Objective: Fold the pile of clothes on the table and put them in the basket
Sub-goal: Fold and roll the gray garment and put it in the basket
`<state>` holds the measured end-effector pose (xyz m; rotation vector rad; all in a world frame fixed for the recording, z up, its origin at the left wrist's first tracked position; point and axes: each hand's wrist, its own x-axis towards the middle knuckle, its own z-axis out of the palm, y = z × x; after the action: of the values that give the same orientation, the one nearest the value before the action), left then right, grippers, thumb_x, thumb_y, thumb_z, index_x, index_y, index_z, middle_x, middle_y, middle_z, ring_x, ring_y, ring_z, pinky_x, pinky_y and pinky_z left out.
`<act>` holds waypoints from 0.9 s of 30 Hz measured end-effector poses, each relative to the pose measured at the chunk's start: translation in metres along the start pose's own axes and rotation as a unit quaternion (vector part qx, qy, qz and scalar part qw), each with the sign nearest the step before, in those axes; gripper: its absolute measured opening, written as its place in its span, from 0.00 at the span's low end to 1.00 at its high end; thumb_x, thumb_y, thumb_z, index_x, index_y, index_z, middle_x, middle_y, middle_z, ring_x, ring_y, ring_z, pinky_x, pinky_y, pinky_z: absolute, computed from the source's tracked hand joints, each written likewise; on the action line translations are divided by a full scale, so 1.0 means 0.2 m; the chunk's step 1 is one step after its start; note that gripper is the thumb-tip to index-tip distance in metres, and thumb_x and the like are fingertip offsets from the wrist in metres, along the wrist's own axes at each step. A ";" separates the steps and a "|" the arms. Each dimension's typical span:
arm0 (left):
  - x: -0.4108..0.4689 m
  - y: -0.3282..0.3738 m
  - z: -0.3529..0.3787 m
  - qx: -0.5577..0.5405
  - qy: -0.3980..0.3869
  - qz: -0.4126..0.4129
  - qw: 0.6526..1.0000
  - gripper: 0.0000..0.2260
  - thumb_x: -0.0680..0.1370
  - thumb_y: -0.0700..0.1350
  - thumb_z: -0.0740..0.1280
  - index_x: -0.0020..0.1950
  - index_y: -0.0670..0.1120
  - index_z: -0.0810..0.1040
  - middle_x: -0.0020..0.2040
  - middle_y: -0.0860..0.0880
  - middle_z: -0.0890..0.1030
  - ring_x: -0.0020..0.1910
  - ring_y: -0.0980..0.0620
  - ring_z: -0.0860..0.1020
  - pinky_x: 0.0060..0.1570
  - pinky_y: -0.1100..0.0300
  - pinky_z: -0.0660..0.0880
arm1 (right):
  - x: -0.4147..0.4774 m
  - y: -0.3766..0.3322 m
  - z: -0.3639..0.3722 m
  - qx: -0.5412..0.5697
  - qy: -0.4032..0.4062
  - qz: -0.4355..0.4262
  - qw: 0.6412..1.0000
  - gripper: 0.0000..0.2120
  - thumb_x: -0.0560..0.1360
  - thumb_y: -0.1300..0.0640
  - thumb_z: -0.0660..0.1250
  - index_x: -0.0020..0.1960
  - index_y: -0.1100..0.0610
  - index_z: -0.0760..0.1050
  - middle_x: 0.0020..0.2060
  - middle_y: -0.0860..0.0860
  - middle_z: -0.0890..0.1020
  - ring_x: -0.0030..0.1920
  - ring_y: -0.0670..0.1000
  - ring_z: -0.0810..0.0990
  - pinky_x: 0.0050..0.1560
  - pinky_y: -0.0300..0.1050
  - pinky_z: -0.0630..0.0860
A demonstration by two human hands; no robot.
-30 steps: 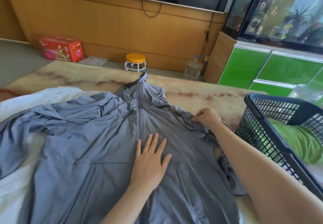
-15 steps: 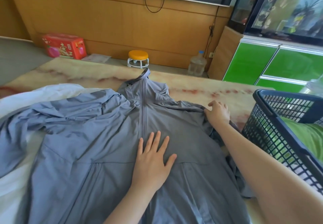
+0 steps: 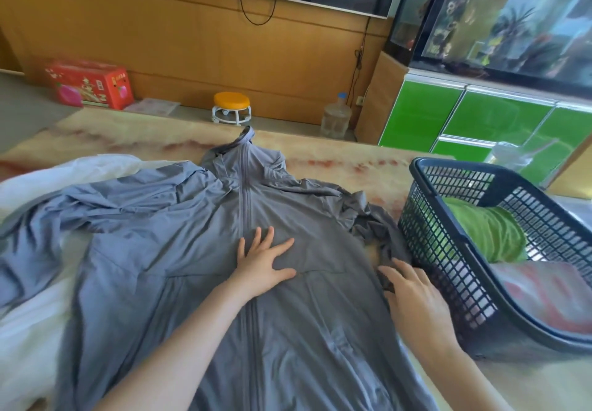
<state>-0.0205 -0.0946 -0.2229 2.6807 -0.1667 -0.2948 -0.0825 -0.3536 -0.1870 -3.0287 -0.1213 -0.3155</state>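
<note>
Head view. Desk: Where does the garment lie against the hands?

Photographer: A grey zip jacket (image 3: pixel 192 250) is spread front-up across the table (image 3: pixel 336 167), collar toward the far edge. The left hand (image 3: pixel 262 263) presses flat on the chest beside the zip, fingers straight and spread. The right hand (image 3: pixel 416 298) rests at the jacket's right edge, fingers over the crumpled right sleeve (image 3: pixel 368 218). A fold of cloth shows at the fingertips, but I cannot tell whether they pinch it.

Desk: And the edges, the free room?

Photographer: On the right it is tight. The bunched sleeve sits between the jacket body and the dark mesh basket (image 3: pixel 432 234), just beside its wall, and the right hand is near that wall too. A green garment (image 3: pixel 487 231) lies inside the basket. To the left, the other sleeve stretches over a white cloth (image 3: pixel 80 170) and runs out of frame. The hem passes out at the bottom. Bare marbled tabletop shows beyond the collar and along the far edge, and a smaller patch shows at the near right below the basket.
</note>
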 end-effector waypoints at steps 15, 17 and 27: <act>-0.30 0.07 0.21 0.152 0.009 0.068 0.986 0.27 0.78 0.66 0.34 0.73 0.63 0.57 0.76 0.49 0.59 0.75 0.44 0.56 0.67 0.41 0.47 | 0.40 -0.09 -0.25 -0.083 0.090 -0.093 0.988 0.12 0.52 0.74 0.76 0.31 0.63 0.77 0.33 0.57 0.77 0.39 0.59 0.76 0.30 0.47 0.72; -0.29 0.06 0.23 0.150 0.056 0.112 0.981 0.32 0.68 0.69 0.23 0.72 0.67 0.41 0.75 0.53 0.38 0.75 0.45 0.36 0.67 0.42 0.32 | 0.44 -0.10 -0.23 -0.176 0.034 -0.098 0.979 0.10 0.56 0.68 0.78 0.34 0.61 0.80 0.38 0.55 0.79 0.45 0.57 0.77 0.41 0.46 0.77; -0.30 0.08 0.19 0.099 0.016 0.100 0.990 0.25 0.77 0.66 0.38 0.74 0.66 0.44 0.76 0.55 0.36 0.74 0.52 0.31 0.70 0.42 0.31 | 0.42 -0.25 -0.09 -0.260 -0.146 -0.108 0.948 0.16 0.78 0.56 0.56 0.63 0.54 0.74 0.70 0.55 0.68 0.73 0.60 0.53 0.72 0.57 0.40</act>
<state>-0.0888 -0.1141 -0.2386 2.8330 -0.4751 -0.1789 -0.0086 -0.3001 -0.1484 -3.5740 -0.4643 0.1166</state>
